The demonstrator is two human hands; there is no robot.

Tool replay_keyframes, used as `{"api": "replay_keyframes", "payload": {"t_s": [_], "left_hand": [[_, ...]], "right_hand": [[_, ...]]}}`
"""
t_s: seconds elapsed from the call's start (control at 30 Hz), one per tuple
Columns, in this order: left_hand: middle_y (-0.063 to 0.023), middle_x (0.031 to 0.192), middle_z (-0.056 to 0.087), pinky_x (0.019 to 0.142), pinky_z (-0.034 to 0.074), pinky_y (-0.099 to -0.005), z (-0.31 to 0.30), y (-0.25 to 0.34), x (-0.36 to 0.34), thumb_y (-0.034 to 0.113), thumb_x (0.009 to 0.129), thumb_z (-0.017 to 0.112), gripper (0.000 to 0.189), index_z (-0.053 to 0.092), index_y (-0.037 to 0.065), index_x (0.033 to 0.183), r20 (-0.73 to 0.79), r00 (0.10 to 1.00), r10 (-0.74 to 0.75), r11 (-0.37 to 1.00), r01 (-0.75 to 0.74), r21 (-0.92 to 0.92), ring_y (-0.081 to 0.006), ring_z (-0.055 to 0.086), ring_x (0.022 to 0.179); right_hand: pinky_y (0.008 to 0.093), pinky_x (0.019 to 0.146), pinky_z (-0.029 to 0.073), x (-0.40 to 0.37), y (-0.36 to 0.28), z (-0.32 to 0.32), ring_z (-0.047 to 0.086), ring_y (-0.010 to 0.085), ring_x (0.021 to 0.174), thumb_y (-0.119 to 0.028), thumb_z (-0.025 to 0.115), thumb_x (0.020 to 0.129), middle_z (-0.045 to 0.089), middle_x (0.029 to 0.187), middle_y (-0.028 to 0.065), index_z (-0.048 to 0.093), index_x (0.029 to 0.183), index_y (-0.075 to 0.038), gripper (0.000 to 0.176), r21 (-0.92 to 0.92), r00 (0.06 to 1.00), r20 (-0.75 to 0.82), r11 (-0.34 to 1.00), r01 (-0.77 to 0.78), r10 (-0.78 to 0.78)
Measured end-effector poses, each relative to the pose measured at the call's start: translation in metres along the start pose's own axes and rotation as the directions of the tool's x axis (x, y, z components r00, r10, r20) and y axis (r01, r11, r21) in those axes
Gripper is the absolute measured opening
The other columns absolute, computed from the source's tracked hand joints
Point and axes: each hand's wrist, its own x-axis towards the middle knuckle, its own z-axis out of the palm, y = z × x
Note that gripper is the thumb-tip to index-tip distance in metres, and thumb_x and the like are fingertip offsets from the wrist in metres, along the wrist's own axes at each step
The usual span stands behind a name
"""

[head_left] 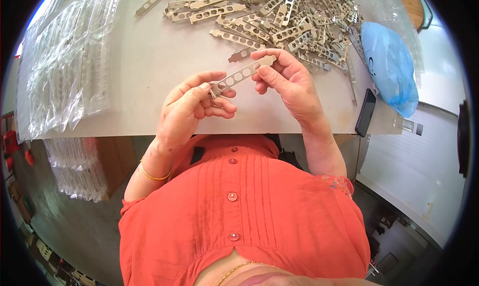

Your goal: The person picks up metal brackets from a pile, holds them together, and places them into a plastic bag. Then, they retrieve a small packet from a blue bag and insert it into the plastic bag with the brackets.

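Observation:
A flat metal bracket with a row of round holes is held slantwise above the table, its right end higher in the view. My left hand pinches the bent lower-left end between thumb and fingers. At the upper-right end, my right hand grips it between thumb and forefinger. Just beyond the hands spreads a large heap of similar metal brackets. One darker bracket lies at the near edge of this heap, close behind the held one.
Clear plastic packs cover the left of the table. On the right are a blue plastic bag and a black phone near the front edge. A cardboard box with plastic-wrapped packs stands below at left. A single bracket lies far left of the heap.

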Motion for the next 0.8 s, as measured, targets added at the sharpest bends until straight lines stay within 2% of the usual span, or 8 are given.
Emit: {"api": "replay_keyframes", "payload": {"t_s": [0.07, 0.17, 0.23, 0.37, 0.43, 0.57, 0.7, 0.8], "left_hand": [[-0.0247, 0.113, 0.064, 0.083, 0.06, -0.0361, 0.003, 0.0, -0.001, 0.014, 0.105, 0.045, 0.042, 0.044, -0.011, 0.138, 0.004, 1.0, 0.002, 1.0, -0.002, -0.025, -0.0265, 0.071, 0.094], [-0.0218, 0.11, 0.064, 0.081, 0.06, -0.0331, 0.012, -0.003, -0.002, 0.008, 0.102, 0.051, 0.04, 0.044, -0.011, 0.137, -0.056, 0.995, 0.086, 0.972, -0.072, 0.223, -0.0238, 0.071, 0.093], [-0.0181, 0.106, 0.065, 0.079, 0.06, -0.0303, 0.013, -0.004, -0.002, 0.003, 0.1, 0.056, 0.035, 0.049, -0.011, 0.132, -0.061, 0.989, 0.136, 0.859, -0.087, 0.505, -0.0205, 0.07, 0.091], [-0.0155, 0.098, 0.066, 0.071, 0.061, -0.0296, 0.015, -0.001, -0.002, 0.01, 0.102, 0.054, 0.029, 0.056, -0.01, 0.124, -0.081, 0.992, 0.099, 0.863, -0.045, 0.504, -0.0192, 0.071, 0.082], [-0.0124, 0.087, 0.068, 0.061, 0.06, -0.029, 0.011, 0.008, -0.005, 0.016, 0.102, 0.054, 0.028, 0.061, -0.009, 0.112, -0.029, 0.982, -0.184, 0.971, 0.187, 0.151, -0.0176, 0.07, 0.068], [-0.0134, 0.079, 0.069, 0.053, 0.058, -0.0296, 0.002, 0.008, -0.002, 0.02, 0.102, 0.051, 0.031, 0.064, -0.009, 0.106, 0.09, 0.95, -0.3, 0.948, 0.307, -0.083, -0.02, 0.067, 0.055], [-0.0127, 0.082, 0.069, 0.054, 0.058, -0.028, 0.004, 0.008, -0.003, 0.022, 0.103, 0.052, 0.033, 0.064, -0.008, 0.106, 0.076, 0.945, -0.317, 0.948, 0.319, -0.015, -0.0189, 0.068, 0.057], [-0.0114, 0.089, 0.069, 0.063, 0.058, -0.0293, 0.01, 0.008, -0.008, 0.027, 0.103, 0.054, 0.036, 0.065, -0.006, 0.11, 0.079, 0.963, -0.259, 0.953, 0.241, 0.183, -0.0182, 0.07, 0.071]], "right_hand": [[0.0233, 0.071, 0.053, 0.0, -0.001, 0.001, 0.064, 0.0084, 0.076, -0.011, 0.062, 0.1, 0.068, 0.091, 0.0049, 0.061, 0.123, -0.004, 0.025, 0.008, 1.0, -0.005, 1.0, 0.003, -0.003], [0.0243, 0.072, 0.052, -0.002, -0.001, 0.002, 0.064, 0.0095, 0.075, -0.014, 0.062, 0.1, 0.068, 0.09, 0.0043, 0.061, 0.124, -0.003, 0.027, 0.009, 1.0, -0.019, 1.0, -0.008, 0.008], [0.0246, 0.071, 0.053, -0.002, -0.001, 0.001, 0.065, 0.0099, 0.075, -0.016, 0.063, 0.1, 0.068, 0.089, 0.0053, 0.061, 0.122, -0.003, 0.025, 0.029, 1.0, -0.007, 1.0, -0.011, 0.011], [0.0259, 0.068, 0.055, -0.002, 0.004, -0.001, 0.066, 0.0124, 0.074, -0.025, 0.06, 0.103, 0.068, 0.09, 0.0081, 0.061, 0.115, -0.002, 0.026, 0.156, 1.0, 0.025, 0.988, -0.007, 0.003], [0.0261, 0.068, 0.055, -0.003, 0.002, -0.003, 0.066, 0.0132, 0.073, -0.026, 0.058, 0.104, 0.069, 0.09, 0.0088, 0.061, 0.113, -0.002, 0.026, 0.223, 0.999, 0.037, 0.974, -0.026, 0.018], [0.0264, 0.067, 0.054, -0.005, -0.001, -0.002, 0.067, 0.014, 0.072, -0.027, 0.055, 0.105, 0.07, 0.09, 0.0101, 0.06, 0.111, -0.002, 0.026, 0.342, 0.997, 0.067, 0.938, -0.057, 0.036], [0.0259, 0.065, 0.053, -0.006, 0.0, 0.0, 0.066, 0.0126, 0.071, -0.023, 0.056, 0.104, 0.069, 0.086, 0.0078, 0.061, 0.108, -0.002, 0.022, 0.21, 0.998, 0.024, 0.976, -0.057, 0.054], [0.0263, 0.064, 0.052, -0.007, 0.003, -0.004, 0.063, 0.0125, 0.069, -0.016, 0.057, 0.103, 0.068, 0.088, 0.0067, 0.063, 0.11, -0.002, 0.017, 0.124, 0.999, 0.038, 0.992, 0.004, -0.009]]}}
